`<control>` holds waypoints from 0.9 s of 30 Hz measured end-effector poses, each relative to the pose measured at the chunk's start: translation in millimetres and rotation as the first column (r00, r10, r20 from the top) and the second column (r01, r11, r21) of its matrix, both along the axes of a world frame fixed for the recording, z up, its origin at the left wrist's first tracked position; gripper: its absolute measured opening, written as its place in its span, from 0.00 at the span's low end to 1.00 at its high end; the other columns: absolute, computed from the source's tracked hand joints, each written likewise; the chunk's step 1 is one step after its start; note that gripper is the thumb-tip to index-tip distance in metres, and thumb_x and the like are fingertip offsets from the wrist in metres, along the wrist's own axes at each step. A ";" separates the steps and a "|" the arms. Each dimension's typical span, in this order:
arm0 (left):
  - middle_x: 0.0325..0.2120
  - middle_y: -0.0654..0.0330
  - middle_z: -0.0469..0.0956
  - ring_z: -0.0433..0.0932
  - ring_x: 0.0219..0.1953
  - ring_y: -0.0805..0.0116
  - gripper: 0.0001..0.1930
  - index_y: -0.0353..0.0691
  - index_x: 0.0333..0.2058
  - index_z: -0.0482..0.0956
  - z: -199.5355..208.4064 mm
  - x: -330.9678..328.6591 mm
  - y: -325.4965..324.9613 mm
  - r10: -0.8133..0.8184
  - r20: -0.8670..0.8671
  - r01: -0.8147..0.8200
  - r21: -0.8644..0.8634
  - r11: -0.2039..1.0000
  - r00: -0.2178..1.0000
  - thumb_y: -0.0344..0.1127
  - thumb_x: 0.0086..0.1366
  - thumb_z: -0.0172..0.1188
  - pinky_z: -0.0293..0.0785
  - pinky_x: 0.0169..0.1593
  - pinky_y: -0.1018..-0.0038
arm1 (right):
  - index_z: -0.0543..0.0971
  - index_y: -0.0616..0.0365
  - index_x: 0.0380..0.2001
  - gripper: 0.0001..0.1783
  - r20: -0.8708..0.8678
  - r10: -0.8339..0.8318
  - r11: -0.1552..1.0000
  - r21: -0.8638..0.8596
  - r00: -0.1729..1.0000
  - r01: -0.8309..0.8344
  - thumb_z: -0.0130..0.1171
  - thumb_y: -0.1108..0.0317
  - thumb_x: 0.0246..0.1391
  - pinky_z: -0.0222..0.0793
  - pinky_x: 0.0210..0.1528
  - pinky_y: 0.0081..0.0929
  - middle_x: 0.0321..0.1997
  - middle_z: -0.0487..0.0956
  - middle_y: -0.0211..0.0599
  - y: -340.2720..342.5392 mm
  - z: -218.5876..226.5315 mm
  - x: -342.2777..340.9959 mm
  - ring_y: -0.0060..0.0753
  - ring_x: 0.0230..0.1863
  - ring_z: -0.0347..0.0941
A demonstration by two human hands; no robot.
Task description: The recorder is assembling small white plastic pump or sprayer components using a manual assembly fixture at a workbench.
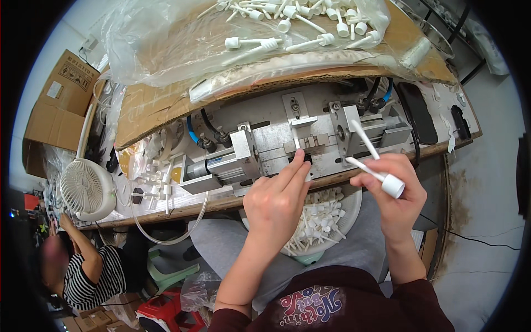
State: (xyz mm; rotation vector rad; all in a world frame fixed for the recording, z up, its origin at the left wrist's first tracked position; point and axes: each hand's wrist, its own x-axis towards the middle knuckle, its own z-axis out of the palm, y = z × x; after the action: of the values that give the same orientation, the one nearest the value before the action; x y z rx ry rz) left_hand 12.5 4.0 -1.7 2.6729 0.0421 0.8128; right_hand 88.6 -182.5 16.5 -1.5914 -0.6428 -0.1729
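My left hand [276, 202] reaches to the metal fixture with its fingers stretched out close together. The index fingertip meets the lower end of a white stick [296, 137] standing in the small clamp block [314, 144]. Between the thumb and fingers of my right hand [395, 191] are two white applicator sticks: one has a ribbed cap [392, 186] and points left, while the other's shaft [365, 138] slants up beside the right pneumatic cylinder [373, 133]. The far end of that second one is hidden in the hand. A matching cylinder unit [221, 163] lies left of the block.
Capped sticks lie on plastic sheeting [166, 50] over cardboard at the back. A basket [354, 213] of white pieces rests at my lap. A fan [87, 188] and tubing stand left, a black phone [417, 113] right. Another person [91, 265] sits at far left.
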 end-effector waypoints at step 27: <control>0.45 0.60 0.83 0.80 0.25 0.67 0.16 0.38 0.42 0.85 3.6 -9.2 -5.6 -0.026 -0.015 0.025 -0.036 0.999 1.000 0.27 0.52 0.72 0.76 0.31 0.75 | 0.84 0.61 0.35 0.14 0.229 -0.100 0.981 -0.142 0.968 0.135 0.70 0.84 0.41 0.74 0.33 0.26 0.33 0.81 0.39 18.9 -10.5 9.1 0.31 0.33 0.79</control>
State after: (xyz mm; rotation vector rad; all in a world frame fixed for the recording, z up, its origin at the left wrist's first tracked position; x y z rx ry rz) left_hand 3.3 -1.6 1.9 2.6403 0.0260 0.7768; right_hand 97.6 -163.6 6.0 -1.7792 -0.7485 -0.4008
